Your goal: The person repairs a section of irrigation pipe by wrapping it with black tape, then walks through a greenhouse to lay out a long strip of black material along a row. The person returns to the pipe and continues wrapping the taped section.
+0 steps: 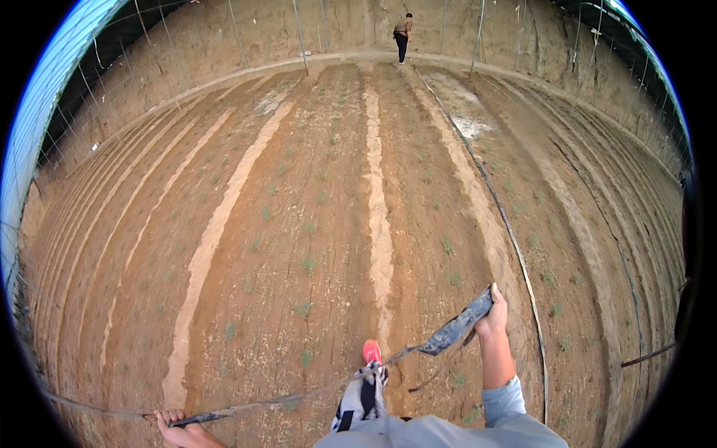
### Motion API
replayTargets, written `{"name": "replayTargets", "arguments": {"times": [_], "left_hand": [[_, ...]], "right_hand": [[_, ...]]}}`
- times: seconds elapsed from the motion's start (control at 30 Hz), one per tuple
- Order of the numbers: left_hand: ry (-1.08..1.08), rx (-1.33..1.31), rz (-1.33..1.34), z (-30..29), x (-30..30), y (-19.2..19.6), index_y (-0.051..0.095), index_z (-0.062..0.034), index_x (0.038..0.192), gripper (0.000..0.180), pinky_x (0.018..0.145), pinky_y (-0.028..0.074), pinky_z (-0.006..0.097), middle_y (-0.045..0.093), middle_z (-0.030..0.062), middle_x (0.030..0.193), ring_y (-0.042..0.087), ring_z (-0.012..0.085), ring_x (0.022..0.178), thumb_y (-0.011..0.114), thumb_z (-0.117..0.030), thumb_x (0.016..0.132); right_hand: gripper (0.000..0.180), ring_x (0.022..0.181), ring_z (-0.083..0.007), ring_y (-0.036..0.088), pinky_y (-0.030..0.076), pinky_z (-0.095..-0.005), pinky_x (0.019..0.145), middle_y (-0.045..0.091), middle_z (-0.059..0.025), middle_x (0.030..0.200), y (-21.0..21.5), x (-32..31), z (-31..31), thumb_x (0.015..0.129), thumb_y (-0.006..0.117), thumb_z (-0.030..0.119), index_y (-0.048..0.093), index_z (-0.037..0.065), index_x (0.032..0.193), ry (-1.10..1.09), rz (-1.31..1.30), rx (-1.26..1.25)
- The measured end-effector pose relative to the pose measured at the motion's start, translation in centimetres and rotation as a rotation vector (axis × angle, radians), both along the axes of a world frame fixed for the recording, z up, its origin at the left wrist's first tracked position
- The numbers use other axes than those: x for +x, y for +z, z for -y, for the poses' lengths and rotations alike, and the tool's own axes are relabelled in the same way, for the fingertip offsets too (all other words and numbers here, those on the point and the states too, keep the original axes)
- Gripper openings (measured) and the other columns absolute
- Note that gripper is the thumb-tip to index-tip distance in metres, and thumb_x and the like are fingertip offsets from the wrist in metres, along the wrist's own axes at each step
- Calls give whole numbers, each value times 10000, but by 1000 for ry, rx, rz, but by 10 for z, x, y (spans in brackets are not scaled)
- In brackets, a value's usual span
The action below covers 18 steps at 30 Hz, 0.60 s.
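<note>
A long, flat, dark drip tape, dusty with soil, stretches across in front of my body. My right hand, raised on the right, is closed around its wider flattened black stretch, thumb on top. Low on the left, my left hand has its fingers wrapped round the same tape. Past that hand the tape runs on toward the left rim of the view. Between the hands it sags slightly, passing in front of my leg and pink shoe. A thin loose strand hangs below the right hand.
Soil beds with small green seedlings lie between pale furrows. A long dark hose runs along the ground to my right. Another person stands at the far earth wall. Thin poles rise near that wall.
</note>
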State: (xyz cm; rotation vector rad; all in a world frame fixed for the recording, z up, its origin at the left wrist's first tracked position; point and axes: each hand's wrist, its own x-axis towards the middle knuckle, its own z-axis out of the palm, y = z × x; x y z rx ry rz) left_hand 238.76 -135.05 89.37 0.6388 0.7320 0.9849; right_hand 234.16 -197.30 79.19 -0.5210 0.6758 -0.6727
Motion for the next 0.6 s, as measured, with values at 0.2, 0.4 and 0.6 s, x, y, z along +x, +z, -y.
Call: {"name": "replayTargets", "arguments": {"times": [0.2,0.4,0.6], "left_hand": [[107,149,185,93,173,17,443,-121,696,235,463,290,243,370,-38,572,338,100,484,553,-187,893],[-30,232,164,223,355,60,405,-135,671,284,484,272,250,370,-31,595,326,103,504,580,-197,886],[-100,308,235,332,511,92,386,-137,676,300,483,269,238,322,-40,597,285,91,496,603,-167,881]], "right_hand": [[155,643,-166,521,450,-343,605,535,-9,715,-28,177,98,905,580,257,615,113,952,-42,17,6],[139,697,-131,539,441,-298,633,576,23,775,-32,274,201,918,554,225,626,112,954,-43,-32,-25],[129,736,-133,567,461,-301,674,579,23,796,-40,400,279,895,581,193,630,93,959,-158,-125,17]]}}
